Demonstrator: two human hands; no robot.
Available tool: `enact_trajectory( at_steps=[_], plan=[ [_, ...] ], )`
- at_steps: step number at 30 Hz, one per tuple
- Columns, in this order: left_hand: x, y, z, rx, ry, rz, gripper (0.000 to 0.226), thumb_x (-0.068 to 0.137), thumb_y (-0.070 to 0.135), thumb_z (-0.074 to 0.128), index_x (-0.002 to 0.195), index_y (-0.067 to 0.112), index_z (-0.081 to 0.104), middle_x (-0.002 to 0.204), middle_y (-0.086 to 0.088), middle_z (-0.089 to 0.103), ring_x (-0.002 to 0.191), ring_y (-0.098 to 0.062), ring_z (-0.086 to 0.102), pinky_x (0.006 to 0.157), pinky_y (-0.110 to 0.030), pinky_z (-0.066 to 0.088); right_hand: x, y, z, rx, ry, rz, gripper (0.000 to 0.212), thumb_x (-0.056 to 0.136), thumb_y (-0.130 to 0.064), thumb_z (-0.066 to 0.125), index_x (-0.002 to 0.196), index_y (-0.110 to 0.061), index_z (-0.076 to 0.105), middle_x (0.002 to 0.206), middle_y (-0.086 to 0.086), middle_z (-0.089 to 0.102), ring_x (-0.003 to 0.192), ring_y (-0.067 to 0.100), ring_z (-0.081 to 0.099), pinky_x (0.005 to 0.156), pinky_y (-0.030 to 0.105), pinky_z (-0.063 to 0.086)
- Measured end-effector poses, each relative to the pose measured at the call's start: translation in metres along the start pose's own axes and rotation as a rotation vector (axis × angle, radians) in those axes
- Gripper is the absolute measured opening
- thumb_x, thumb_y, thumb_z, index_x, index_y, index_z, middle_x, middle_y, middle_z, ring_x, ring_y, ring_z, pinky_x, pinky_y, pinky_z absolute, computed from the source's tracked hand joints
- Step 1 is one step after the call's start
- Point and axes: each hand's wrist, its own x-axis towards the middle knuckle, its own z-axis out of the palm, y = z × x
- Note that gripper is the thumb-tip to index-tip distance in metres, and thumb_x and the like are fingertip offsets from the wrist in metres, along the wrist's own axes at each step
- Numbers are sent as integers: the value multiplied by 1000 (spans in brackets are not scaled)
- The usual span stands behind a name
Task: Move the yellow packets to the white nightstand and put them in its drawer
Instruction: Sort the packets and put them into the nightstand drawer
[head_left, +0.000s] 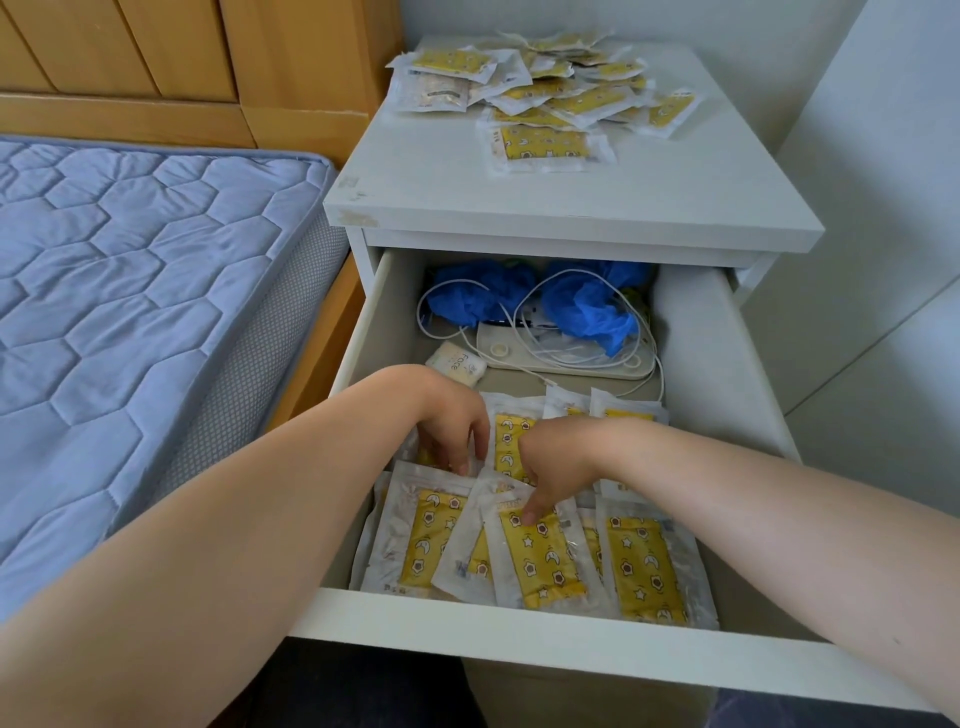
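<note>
The right hand (558, 457) pressed one straight finger onto a yellow packet (545, 561) beneath it in the drawer (519, 623), gripping nothing; the left hand (447, 421) curled beside it, hold unclear. A heap of packets (550, 88) lay beyond both, atop the white nightstand (519, 197)

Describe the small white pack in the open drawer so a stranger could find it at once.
Start at the white nightstand beside the bed and look into its open drawer. Just beyond the left hand lies the small white pack; unlike the yellow packets, it is plain white and printed "face".
</note>
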Motion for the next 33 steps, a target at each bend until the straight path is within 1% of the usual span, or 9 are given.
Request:
enact_trajectory(
  at_steps=[3, 6, 11, 13, 16, 18, 22, 26, 33],
  plan=[
    [2, 1, 0, 9, 93, 5, 37, 81, 24, 75, 116, 22, 63, 86, 12, 56, 82, -11, 59, 72, -24, 49, 0, 6, -1, 97, -56, -19, 40, 81, -46, 69, 66, -11, 56, 59, -2, 56, 59, 17, 52, 56, 26, 44],
    [2, 2, 1, -3, 96, 12, 27, 83, 22, 72, 110, 21, 67, 92, 6, 61, 84, -12, 60, 71, -23, 49, 0, 8, -1, 186, -64, -23, 35, 81, -39, 71, 66, -13, 53, 60, -2, 59, 63, 18, 54, 61, 29, 46],
    [2, 7, 4, -17, 72, 39, 24, 86, 21, 69, 111, 20, 70, 82, 14, 60, 71, -2, 56, 76, -22, 50, 0, 9, -5, 288, -38, -15, 28, 83, -30, 71, 67, -14, 54, 61, -3, 60, 60, 16, 52, 57, 23, 44],
    [3, 10, 5, -30, 78, 47, 18, 86, 20, 69, 104, 17, 71, 77, 14, 61, 67, -1, 55, 76, -23, 51, -3, 12, -8, 308, -34, 5, 26, 84, -27, 70, 68, -13, 55, 59, -4, 60, 49, 12, 49, 45, 14, 40],
    [5, 14, 7, -148, 68, 41, 4, 88, 10, 65, 90, 13, 67, 68, 6, 64, 57, -3, 59, 62, -19, 52, -6, 19, -10, 398, -50, 61, 29, 86, -22, 69, 64, -15, 51, 56, -1, 61, 40, 9, 48, 42, 17, 42],
    [6, 15, 7, -251, 57, 37, 9, 88, 4, 62, 84, 10, 64, 65, 0, 66, 52, -4, 62, 54, -17, 51, -8, 23, -10, 473, -85, 114, 26, 87, -18, 68, 68, -18, 50, 55, 1, 63, 40, 10, 51, 44, 21, 46],
    [5, 19, 9, -334, -25, 30, 6, 88, 1, 63, 83, 5, 64, 64, -5, 69, 53, -9, 66, 52, -18, 54, -7, 23, -10, 557, -158, 175, 15, 92, -16, 61, 89, -1, 59, 54, 5, 63, 39, 13, 52, 39, 20, 45],
    [3, 14, 5, -384, -51, 20, 8, 88, 1, 63, 82, 4, 65, 67, -6, 70, 56, -12, 67, 54, -19, 55, -6, 23, -12, 598, -116, 223, 17, 95, -16, 57, 97, 0, 57, 45, 2, 61, 33, 11, 50, 36, 18, 43],
    [4, 10, 11, -400, -153, -32, 13, 90, -5, 57, 87, 3, 66, 73, -9, 70, 61, -14, 69, 63, -21, 58, -11, 18, -9, 553, -189, 167, 20, 95, -19, 56, 86, -2, 58, 56, 6, 64, 37, 13, 53, 40, 20, 46]
  ],
)
